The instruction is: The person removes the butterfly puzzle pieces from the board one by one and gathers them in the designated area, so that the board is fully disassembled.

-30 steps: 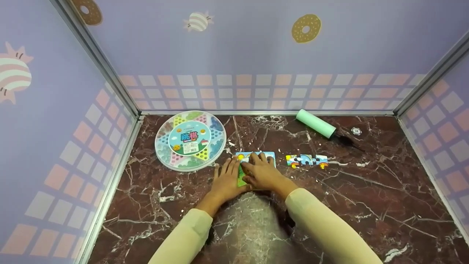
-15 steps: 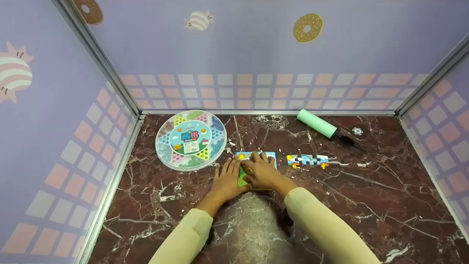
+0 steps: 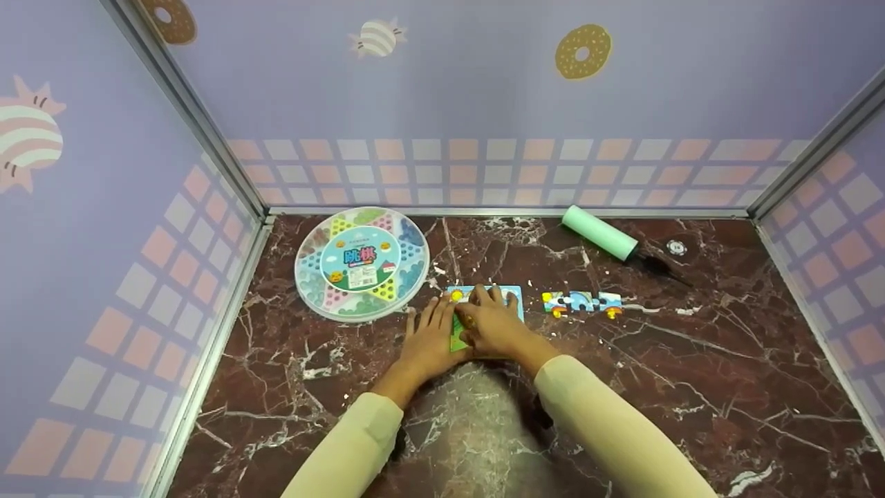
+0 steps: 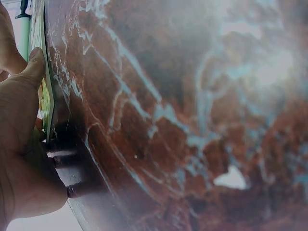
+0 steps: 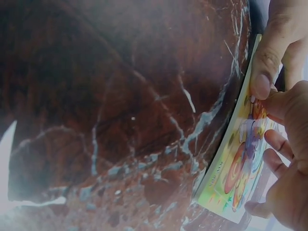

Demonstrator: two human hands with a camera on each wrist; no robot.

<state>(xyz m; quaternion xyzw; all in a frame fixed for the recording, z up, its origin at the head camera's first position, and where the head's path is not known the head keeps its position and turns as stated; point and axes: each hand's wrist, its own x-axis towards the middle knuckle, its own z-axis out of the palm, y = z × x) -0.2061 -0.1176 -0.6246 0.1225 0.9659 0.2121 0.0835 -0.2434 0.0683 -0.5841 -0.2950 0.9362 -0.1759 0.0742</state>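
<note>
A small jigsaw board (image 3: 458, 339) with a bright blue, green and yellow picture lies flat on the table under both hands. My left hand (image 3: 427, 340) rests over its left side with the fingers extended; in the left wrist view the thumb (image 4: 34, 65) lies against the board's near edge. Across the middle and right of the board, my right hand (image 3: 499, 326) presses down with spread, slightly bent fingers. The right wrist view shows several fingertips (image 5: 273, 161) touching the picture. Whether a loose piece sits beneath them is hidden. Joined jigsaw pieces (image 3: 582, 302) lie to the right.
A round Chinese checkers set (image 3: 361, 265) lies at the back left. Toward the back right are a mint-green cylinder (image 3: 600, 234) with a black end and a small round disc (image 3: 677, 247). Purple patterned walls (image 3: 484, 104) bound the marble-patterned table (image 3: 691, 387).
Both hands stay on the jigsaw board with hardly any movement. The head view shifts very slightly; the other things keep their places on the table.
</note>
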